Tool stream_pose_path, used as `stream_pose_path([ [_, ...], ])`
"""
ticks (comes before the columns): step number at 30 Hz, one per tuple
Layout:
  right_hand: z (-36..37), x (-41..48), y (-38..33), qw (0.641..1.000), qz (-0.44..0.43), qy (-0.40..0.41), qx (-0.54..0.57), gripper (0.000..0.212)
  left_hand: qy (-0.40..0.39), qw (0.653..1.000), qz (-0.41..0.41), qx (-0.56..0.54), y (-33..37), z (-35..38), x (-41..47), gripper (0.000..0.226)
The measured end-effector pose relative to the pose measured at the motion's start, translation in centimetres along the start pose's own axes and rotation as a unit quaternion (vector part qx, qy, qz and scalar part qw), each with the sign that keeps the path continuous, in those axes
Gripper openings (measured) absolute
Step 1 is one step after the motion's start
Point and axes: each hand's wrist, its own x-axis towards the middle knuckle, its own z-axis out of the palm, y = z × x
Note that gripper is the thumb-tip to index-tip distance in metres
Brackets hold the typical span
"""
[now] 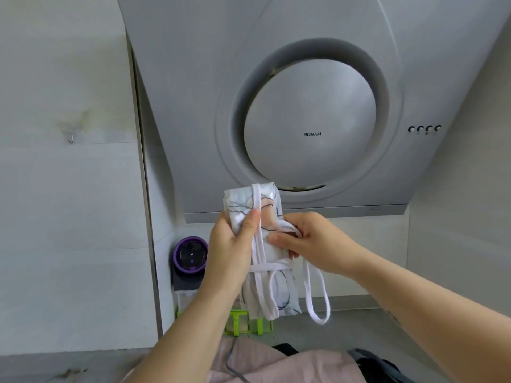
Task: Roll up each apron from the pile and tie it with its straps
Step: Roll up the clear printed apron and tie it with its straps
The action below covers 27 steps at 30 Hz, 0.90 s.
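Looming over the scene, a grey range hood (pixel 304 120) is filling most of the view, with a grey countertop (pixel 359 324) running beneath it. At the bottom edge a pink apron (pixel 276 366) and a dark cloth (pixel 373 363) are lying together, apparently the pile waiting its turn.

In the air in front of the hood, the white printed apron roll (pixel 266 246) is being held upright, well above the counter. The left hand (pixel 232 244) is gripping the roll from the side, its thumb pressing a white strap (pixel 257 205) against the cloth. The right hand (pixel 312 241) is pinching the strap just beside the roll, fingers curled round it. One turn of strap is already crossing the lower part of the roll, and a loose loop (pixel 318 308) is dangling below the right hand.

Behind the left wrist, a green rack (pixel 243 324) and a purple-rimmed jar (pixel 190 254) are standing against the wall.

The tying step appears to be under way, with rolling finished for this apron. The next move is probably calling for tension: drawing the strap snug round the bundle and knotting it while the left thumb is keeping the wrap from slipping.
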Motion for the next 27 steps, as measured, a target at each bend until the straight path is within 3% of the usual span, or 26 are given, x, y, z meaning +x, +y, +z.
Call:
stream_pose_path([
  [3, -0.6, 0.6, -0.1, 0.998, -0.039, 0.017, -0.042, 0.037, 0.080, 0.992, -0.049, -0.090, 0.1, 1.4, -0.1, 0.009],
  [6, -1.5, 1.5, 0.5, 0.999, 0.013, -0.046, 0.012, 0.037, 0.059, 0.979, -0.107, -0.161, 0.3, 0.7, 0.6, 0.017],
  [8, -2.5, 2.3, 0.7, 0.994, 0.054, -0.079, 0.049, 0.026, 0.061, 0.974, -0.124, -0.181, 0.6, -1.1, 1.9, 0.029],
  [13, -3.0, 6.2, 0.0, 0.996, 0.080, -0.036, 0.030, 0.014, 0.068, 0.962, -0.153, -0.214, 0.8, -6.7, 5.7, 0.027],
  [15, -1.8, 8.5, -0.5, 0.992, 0.096, -0.070, 0.029, 0.011, 0.068, 0.962, -0.149, -0.220, 0.6, -9.1, 7.4, 0.023],
  [17, -1.1, 10.2, -0.7, 0.978, 0.117, -0.090, 0.150, 0.008, 0.078, 0.959, -0.136, -0.236, 0.1, -11.6, 8.7, 0.025],
  [19, -0.1, 12.6, -1.1, 0.920, 0.133, -0.033, 0.367, 0.012, 0.076, 0.963, -0.098, -0.240, -0.4, -14.9, 10.4, 0.025],
  [21, 1.5, 14.9, -2.2, 0.821, 0.139, 0.039, 0.552, 0.011, 0.078, 0.964, -0.060, -0.248, -0.8, -17.6, 12.0, 0.019],
  [24, 5.4, 18.2, -4.3, 0.681, 0.123, 0.162, 0.704, 0.012, 0.100, 0.953, -0.042, -0.283, -1.8, -20.8, 13.9, 0.028],
  [25, 6.7, 19.0, -5.2, 0.653, 0.102, 0.191, 0.726, 0.013, 0.118, 0.946, -0.054, -0.297, -2.0, -21.7, 14.4, 0.032],
  [27, 9.2, 20.8, -7.0, 0.666, 0.032, 0.218, 0.712, 0.020, 0.142, 0.936, -0.071, -0.315, -2.3, -23.9, 15.3, 0.026],
])
